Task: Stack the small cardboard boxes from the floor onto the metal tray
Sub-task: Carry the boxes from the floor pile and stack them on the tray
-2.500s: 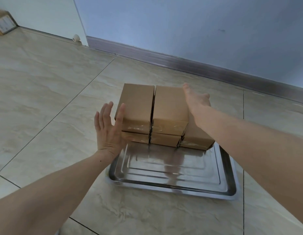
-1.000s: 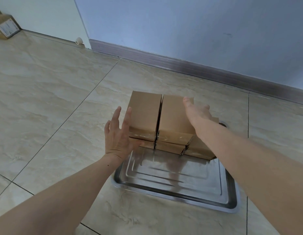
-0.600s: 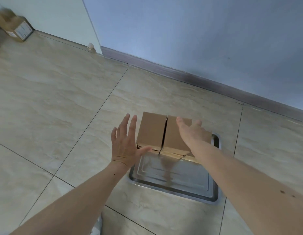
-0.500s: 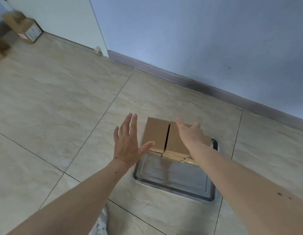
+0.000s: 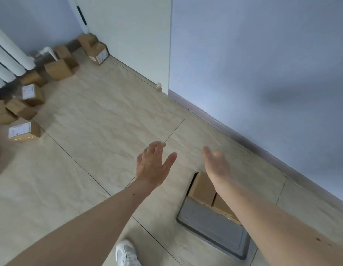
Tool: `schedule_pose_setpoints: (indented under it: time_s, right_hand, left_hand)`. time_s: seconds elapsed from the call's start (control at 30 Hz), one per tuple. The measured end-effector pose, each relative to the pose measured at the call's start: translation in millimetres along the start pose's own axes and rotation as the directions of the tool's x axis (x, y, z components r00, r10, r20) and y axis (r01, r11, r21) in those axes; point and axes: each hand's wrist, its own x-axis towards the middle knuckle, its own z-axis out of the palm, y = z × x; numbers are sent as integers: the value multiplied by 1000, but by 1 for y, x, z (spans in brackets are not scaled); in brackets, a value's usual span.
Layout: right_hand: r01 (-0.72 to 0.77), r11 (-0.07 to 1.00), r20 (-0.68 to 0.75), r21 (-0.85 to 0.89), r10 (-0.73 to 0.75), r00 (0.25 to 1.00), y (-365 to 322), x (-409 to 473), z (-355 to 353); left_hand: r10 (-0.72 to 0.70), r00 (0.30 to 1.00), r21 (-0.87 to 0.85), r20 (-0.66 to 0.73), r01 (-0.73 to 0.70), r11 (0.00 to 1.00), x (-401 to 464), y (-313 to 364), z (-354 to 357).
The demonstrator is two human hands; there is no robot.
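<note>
hands were both up over the floor [image 5: 101,120], holding nothing: left hand [image 5: 151,166] w/ fingers spread flat, right hand [image 5: 216,166] relaxed, palm turned inward. metal tray [image 5: 214,225] lay on the tiles below the right forearm, stacked boxes [image 5: 203,187] at its far end. more loose boxes [image 5: 23,129] sat scattered far left by the radiator [image 5: 9,60]. white shoe [image 5: 126,254] at bottom edge.
</note>
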Motion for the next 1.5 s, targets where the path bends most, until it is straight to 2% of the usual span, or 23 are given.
schedule_pose_setpoints:
  time_s: [0.23, 0.43, 0.97, 1.17, 1.33, 1.5]
  right_hand:
    - [34, 999, 78, 12, -34, 996, -122, -23, 89]
    - [94, 994, 144, 51, -100, 984, -216, -21, 170]
    - [186, 980, 294, -74, -157, 943, -440, 70, 317]
    - [215, 972, 344, -97, -170, 923, -523, 88, 393]
    - [217, 971, 358, -102, -168, 919, -594, 106, 470]
    - [201, 974, 384, -108, -145, 912, -649, 119, 541]
  left_hand:
    - [-255, 959, -138, 121, 271, 953, 38, -68, -138]
    - [-452, 884, -384, 120, 461, 800, 88, -130, -228]
    - [-545, 833, -496, 101, 517, 698, 289, -213, -352]
    - [-597, 797, -533, 88, 544, 648, 360, -280, -401]
    - [-601, 796, -536, 72, 539, 650, 421, -344, -448]
    - [-601, 792, -463, 113, 577, 673, 467, -413, -486]
